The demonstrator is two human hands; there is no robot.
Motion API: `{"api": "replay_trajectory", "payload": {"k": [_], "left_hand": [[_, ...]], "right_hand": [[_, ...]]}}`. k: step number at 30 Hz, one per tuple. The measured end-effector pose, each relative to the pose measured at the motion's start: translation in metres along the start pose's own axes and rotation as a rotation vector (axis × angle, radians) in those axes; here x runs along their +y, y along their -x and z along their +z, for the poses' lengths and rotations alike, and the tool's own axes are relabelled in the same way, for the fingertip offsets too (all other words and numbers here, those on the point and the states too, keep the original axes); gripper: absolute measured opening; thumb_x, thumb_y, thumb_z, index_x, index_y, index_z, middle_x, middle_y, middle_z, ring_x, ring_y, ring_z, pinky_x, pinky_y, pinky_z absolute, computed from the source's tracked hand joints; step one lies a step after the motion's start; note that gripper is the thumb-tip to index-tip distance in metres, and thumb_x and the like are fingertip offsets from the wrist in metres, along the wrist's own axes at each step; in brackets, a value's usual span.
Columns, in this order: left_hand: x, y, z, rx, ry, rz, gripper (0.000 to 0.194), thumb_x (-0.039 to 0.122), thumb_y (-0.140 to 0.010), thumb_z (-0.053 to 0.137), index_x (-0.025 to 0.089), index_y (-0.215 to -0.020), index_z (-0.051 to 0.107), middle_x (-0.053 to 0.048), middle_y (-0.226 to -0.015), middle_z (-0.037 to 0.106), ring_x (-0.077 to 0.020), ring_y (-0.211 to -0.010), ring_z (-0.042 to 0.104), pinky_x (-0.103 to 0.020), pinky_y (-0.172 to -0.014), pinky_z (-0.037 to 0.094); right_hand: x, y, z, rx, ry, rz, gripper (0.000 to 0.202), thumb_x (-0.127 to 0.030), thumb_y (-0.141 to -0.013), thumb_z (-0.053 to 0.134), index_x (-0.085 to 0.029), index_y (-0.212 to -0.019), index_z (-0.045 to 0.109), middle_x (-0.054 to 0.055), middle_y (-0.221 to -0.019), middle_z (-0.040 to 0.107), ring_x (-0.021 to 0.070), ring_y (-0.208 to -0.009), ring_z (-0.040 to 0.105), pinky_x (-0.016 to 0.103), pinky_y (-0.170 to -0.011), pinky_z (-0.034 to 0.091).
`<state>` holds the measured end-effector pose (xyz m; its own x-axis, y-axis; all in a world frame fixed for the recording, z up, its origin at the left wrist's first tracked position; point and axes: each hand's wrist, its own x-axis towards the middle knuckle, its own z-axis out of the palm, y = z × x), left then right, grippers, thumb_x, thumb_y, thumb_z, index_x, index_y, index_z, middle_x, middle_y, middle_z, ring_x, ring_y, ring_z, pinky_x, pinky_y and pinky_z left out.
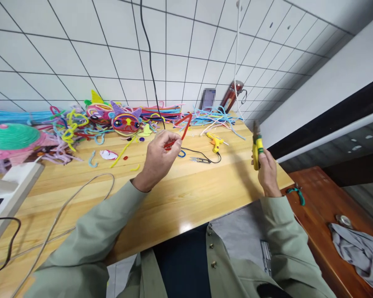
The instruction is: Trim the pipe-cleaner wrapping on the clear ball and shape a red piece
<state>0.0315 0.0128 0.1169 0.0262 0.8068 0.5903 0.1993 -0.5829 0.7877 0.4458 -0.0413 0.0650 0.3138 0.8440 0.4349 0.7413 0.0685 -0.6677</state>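
Observation:
Pinched in my left hand [163, 154] is a bent red pipe cleaner [186, 126], its free end folded into an angle above my fingertips. My right hand [267, 169] is wrapped round yellow-and-green-handled pliers [257, 147], held upright over the table's right end with the jaws pointing up. Between the hands lie a yellow hot glue gun [216, 142] and small metal thread snips [200, 160]. A blue pipe cleaner loop [182, 154] sits just beside my left fingers.
Bundles of coloured pipe cleaners [230, 118] line the wall, with a decorated red face [126, 123] among them. A green-and-pink piece [14, 138] and a white power strip [15, 198] are at left. A red flask [231, 97] and phone [208, 99] stand at back.

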Motion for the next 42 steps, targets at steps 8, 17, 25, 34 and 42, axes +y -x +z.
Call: {"api": "replay_trajectory", "payload": {"k": [8,17,25,34,42], "left_hand": [[0.012,-0.02,-0.012,0.054,0.09,-0.089,0.017,0.039,-0.098,0.074,0.022,-0.096,0.074,-0.002,-0.087,0.075,-0.0169,-0.076,0.066,-0.029,-0.074,0.056],[0.024,-0.034,-0.038,0.05,0.046,-0.051,0.016,0.038,-0.1,0.074,0.023,-0.094,0.072,-0.003,-0.091,0.078,-0.0189,-0.081,0.07,-0.031,-0.077,0.059],[0.02,-0.04,-0.05,0.025,-0.002,-0.064,0.016,0.037,-0.101,0.071,0.022,-0.095,0.076,-0.003,-0.087,0.078,-0.0185,-0.075,0.068,-0.032,-0.071,0.056],[0.01,-0.044,-0.053,-0.033,-0.095,-0.072,0.02,0.034,-0.099,0.071,0.022,-0.084,0.076,0.0,-0.072,0.071,-0.016,-0.066,0.061,-0.028,-0.063,0.048],[0.009,-0.046,-0.056,-0.134,-0.125,-0.149,0.025,0.037,-0.095,0.072,0.022,-0.074,0.075,0.001,-0.062,0.063,-0.0157,-0.059,0.053,-0.028,-0.055,0.04]], "right_hand": [[-0.142,0.026,0.069,-0.562,-0.657,0.112,0.028,-0.048,-0.089,0.08,-0.02,-0.089,0.084,0.008,-0.084,0.08,0.0249,-0.085,0.074,0.039,-0.083,0.062],[-0.185,0.003,0.119,-0.863,-0.702,0.009,0.038,-0.054,-0.093,0.083,-0.018,-0.106,0.084,0.01,-0.106,0.086,0.0169,-0.074,0.066,0.028,-0.063,0.059],[-0.176,-0.006,0.136,-0.821,-0.625,-0.166,0.035,-0.051,-0.1,0.08,-0.02,-0.114,0.084,0.01,-0.113,0.081,0.0255,-0.103,0.073,0.036,-0.085,0.064],[-0.17,-0.011,0.133,-0.8,-0.547,-0.259,0.032,-0.051,-0.104,0.074,-0.022,-0.116,0.08,0.008,-0.111,0.08,0.0265,-0.103,0.072,0.041,-0.096,0.057],[-0.166,-0.011,0.134,-0.751,-0.482,-0.374,0.024,-0.045,-0.108,0.069,-0.022,-0.108,0.077,0.009,-0.109,0.081,0.0254,-0.098,0.074,0.04,-0.095,0.058]]}}
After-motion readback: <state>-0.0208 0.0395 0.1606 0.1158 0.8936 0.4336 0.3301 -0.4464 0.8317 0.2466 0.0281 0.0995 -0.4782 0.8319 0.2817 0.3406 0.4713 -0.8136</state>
